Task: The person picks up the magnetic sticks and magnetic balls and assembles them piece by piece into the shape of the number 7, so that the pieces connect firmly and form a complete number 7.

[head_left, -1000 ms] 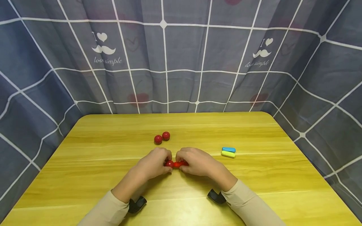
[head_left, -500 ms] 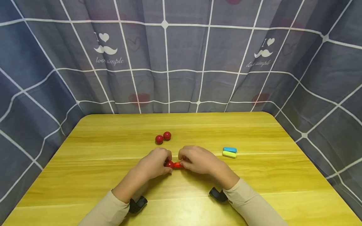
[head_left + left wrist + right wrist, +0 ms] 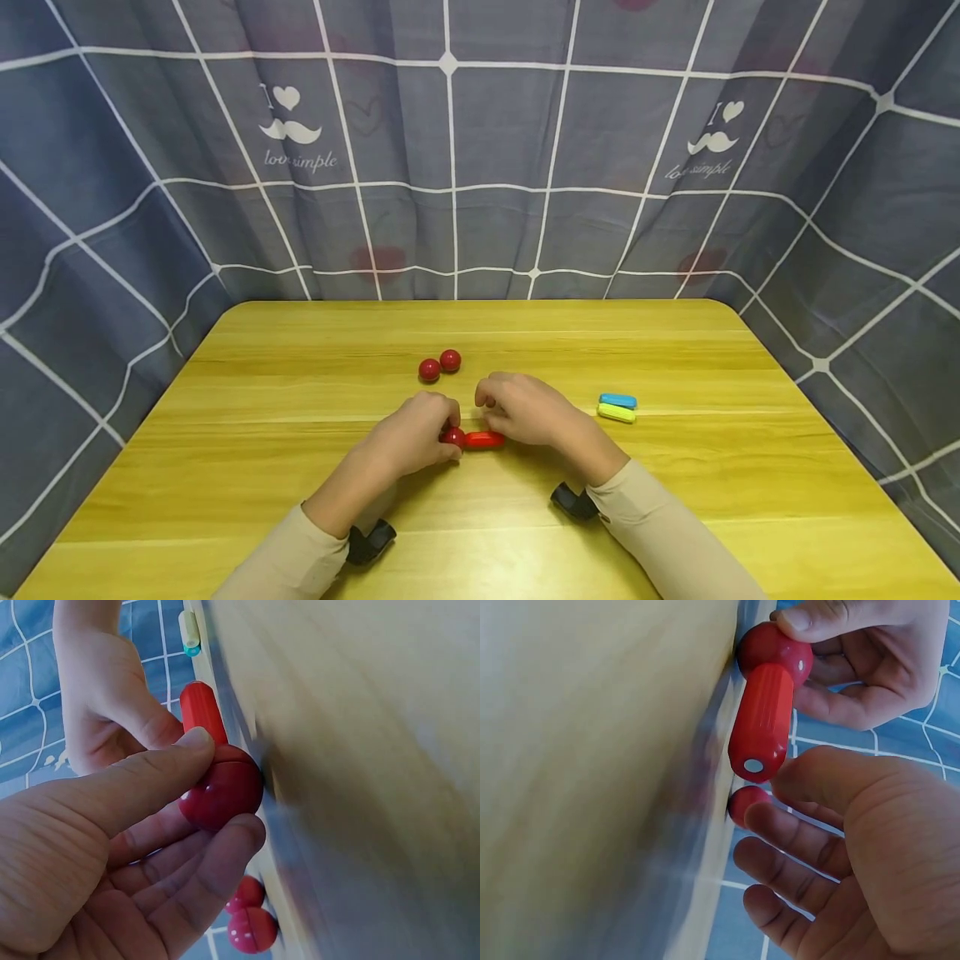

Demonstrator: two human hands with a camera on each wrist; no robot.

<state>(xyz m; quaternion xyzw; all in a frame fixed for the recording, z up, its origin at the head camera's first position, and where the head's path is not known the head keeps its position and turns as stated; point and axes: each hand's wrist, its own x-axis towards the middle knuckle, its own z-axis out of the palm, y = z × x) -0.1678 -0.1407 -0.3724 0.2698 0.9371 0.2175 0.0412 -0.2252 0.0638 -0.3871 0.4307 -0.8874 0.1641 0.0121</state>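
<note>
My left hand (image 3: pixel 408 437) pinches a glossy red ball (image 3: pixel 221 791) between thumb and fingers, low over the table. A short red ribbed rod (image 3: pixel 761 720) meets that ball end to end and points to the right. A pale round disc (image 3: pixel 752 765) sits in the rod's far end. My right hand (image 3: pixel 528 410) is just beyond the rod, fingers loosely bent around nothing. In the right wrist view its thumb tip is right beside the rod's end. The left fingers hide part of the ball in the head view.
Two more red balls (image 3: pixel 430 370) lie side by side farther back on the wooden table (image 3: pixel 300 475). To the right, a blue rod (image 3: pixel 618 401) and a yellow rod (image 3: pixel 617 412) lie together. A grey checked curtain (image 3: pixel 495 233) hangs behind the table.
My right hand has let go of the red rod and moved slightly back from it, so the whole rod now shows. My left hand keeps its pinch on the ball.
</note>
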